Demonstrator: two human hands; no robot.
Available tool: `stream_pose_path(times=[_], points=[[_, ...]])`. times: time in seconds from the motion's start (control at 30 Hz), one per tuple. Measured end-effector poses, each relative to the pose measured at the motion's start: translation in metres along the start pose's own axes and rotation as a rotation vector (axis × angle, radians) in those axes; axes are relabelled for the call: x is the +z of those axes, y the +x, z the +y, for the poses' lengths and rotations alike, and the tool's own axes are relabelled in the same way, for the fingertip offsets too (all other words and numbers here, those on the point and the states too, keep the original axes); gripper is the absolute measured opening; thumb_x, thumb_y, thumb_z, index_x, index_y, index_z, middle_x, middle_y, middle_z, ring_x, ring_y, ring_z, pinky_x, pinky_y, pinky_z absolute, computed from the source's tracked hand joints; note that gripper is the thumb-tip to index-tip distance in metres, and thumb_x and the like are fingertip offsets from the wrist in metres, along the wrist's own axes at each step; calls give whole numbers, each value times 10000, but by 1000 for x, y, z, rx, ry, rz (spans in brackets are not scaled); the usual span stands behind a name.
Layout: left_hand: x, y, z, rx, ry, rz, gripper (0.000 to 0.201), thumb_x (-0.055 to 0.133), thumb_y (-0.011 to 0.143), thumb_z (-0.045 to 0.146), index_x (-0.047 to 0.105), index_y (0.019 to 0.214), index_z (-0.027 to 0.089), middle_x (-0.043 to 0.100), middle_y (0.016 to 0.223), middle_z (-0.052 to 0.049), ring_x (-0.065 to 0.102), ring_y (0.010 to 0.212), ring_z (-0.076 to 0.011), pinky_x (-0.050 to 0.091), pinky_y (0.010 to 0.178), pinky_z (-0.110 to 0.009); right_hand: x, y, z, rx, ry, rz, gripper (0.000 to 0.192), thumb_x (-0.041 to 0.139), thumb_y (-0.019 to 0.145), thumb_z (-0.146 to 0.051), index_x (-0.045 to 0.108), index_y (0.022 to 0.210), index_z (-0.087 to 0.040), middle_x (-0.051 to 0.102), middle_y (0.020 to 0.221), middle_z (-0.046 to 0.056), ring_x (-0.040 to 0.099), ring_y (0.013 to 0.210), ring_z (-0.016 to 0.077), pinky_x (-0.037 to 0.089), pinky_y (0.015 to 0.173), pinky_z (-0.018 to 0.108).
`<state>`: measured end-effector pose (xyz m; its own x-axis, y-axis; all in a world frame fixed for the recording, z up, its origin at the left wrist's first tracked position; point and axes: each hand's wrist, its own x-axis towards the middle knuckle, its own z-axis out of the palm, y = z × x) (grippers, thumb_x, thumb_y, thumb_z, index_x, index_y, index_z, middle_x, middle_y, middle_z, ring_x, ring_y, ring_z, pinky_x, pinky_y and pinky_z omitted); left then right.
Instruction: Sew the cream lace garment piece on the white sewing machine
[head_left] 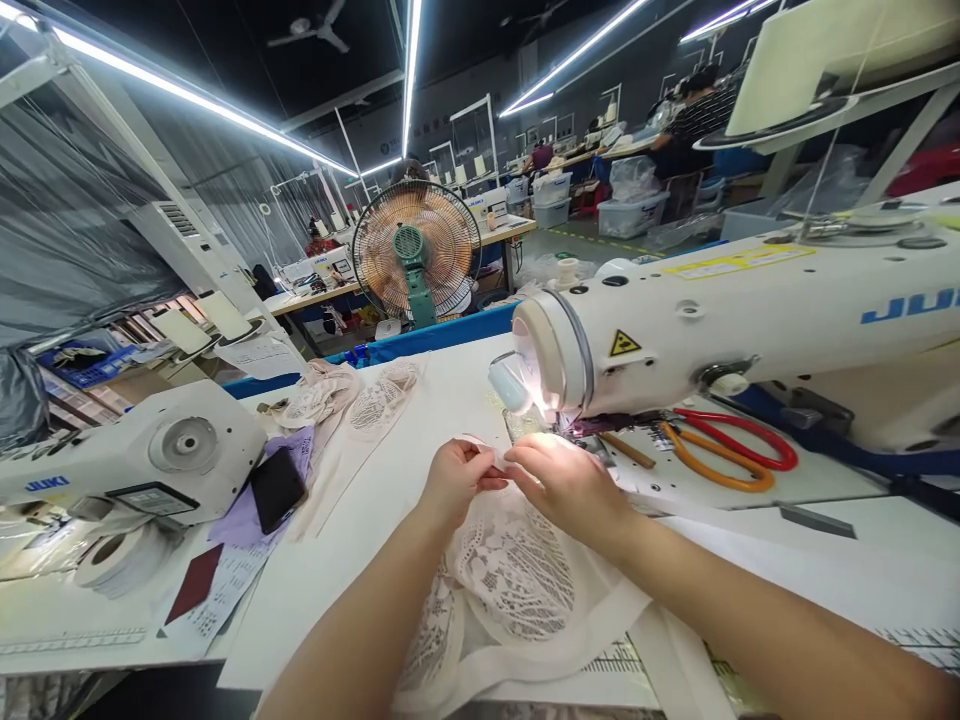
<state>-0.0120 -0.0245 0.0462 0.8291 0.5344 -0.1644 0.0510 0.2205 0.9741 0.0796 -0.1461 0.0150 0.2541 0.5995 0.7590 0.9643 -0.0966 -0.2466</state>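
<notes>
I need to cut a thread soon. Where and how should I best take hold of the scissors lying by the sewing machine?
Take the scissors by the red and orange handle loops, which lie flat on the machine bed and point right. Come from above on the right with the right hand; the blades point left, partly hidden under the sewing machine.

Long ceiling light strips (187, 95) shine over rows of worktables (420, 262) and a standing fan (416, 250).

Both bare forearms reach forward; left hand (454, 480) and right hand (564, 482) meet, fingers (517, 470) pinched together, knuckles up.
</notes>
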Motion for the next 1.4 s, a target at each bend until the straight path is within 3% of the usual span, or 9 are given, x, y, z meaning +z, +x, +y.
stream_pose_path(times=[0.17, 0.4, 0.5, 0.67, 0.8, 0.9, 1.0, 1.17, 1.4], points=[[1, -2, 1, -20, -1, -9, 213, 712, 587, 196, 517, 652, 139, 609, 571, -1, 628, 576, -129, 504, 542, -202, -2, -1, 3, -13, 41, 21, 277, 394, 913, -198, 600, 728, -202, 612, 671, 19, 546, 666, 134, 366, 604, 229], [-4, 1, 2, -74, -34, 3, 170, 666, 636, 180, 505, 664, 132, 656, 608, -59, 666, 606, -163, 509, 540, -200, -15, 0, 3, -22, 86, 116, 202, 421, 911, -211, 580, 787, -199, 636, 738, 22, 557, 689, 143, 404, 627, 242], [-7, 3, 2, -69, -56, 35, 150, 647, 655, 171, 502, 670, 133, 662, 616, -61, 667, 608, -155, 511, 545, -196, -18, 0, 3, -5, 57, 138, 242, 404, 923, -242, 539, 730, -190, 581, 663, 27, 511, 627, 149, 373, 572, 253], [-5, 3, 2, -70, -69, 23, 173, 672, 632, 184, 512, 674, 132, 653, 602, -46, 652, 582, -140, 510, 539, -198, -7, -2, -1, -40, 10, 85, 256, 452, 908, -338, 555, 729, -186, 562, 672, 22, 484, 605, 137, 303, 511, 248], [-2, 0, 3, -64, -55, -42, 243, 729, 578, 218, 510, 645, 136, 640, 580, -37, 640, 563, -140, 508, 534, -207, 0, -2, -3, 4, -50, 52, 260, 387, 909, -215, 581, 737, -198, 576, 736, 37, 485, 644, 145, 271, 507, 256], [-4, 0, 4, -34, -45, -43, 275, 748, 568, 247, 508, 643, 138, 662, 622, -62, 655, 607, -152, 494, 529, -189, -3, -2, -1, 65, -57, 45, 268, 366, 909, -233, 553, 722, -189, 569, 738, 54, 495, 655, 163, 321, 539, 264], [-9, 3, 4, 9, -57, 9, 299, 749, 573, 276, 483, 631, 152, 622, 567, -14, 638, 585, -121, 446, 473, -145, -7, -3, 2, 108, -21, 40, 244, 351, 918, -256, 542, 783, -185, 582, 754, 60, 526, 656, 171, 384, 570, 275], [-15, 8, 5, 37, -69, 19, 308, 755, 568, 294, 491, 644, 154, 578, 518, 11, 621, 556, -114, 434, 454, -148, -1, -7, 5, 107, 48, -14, 210, 438, 862, -277, 550, 1004, -170, 644, 972, 102, 591, 902, 233, 451, 729, 325], [-19, 12, 4, 102, -74, -25, 254, 742, 570, 206, 532, 702, 152, 657, 745, -27, 621, 595, -88, 459, 532, -163, 0, -7, 8, 183, 145, -132, 178, 423, 757, -133, 576, 818, -202, 639, 682, 9, 589, 617, 157, 391, 526, 248]])
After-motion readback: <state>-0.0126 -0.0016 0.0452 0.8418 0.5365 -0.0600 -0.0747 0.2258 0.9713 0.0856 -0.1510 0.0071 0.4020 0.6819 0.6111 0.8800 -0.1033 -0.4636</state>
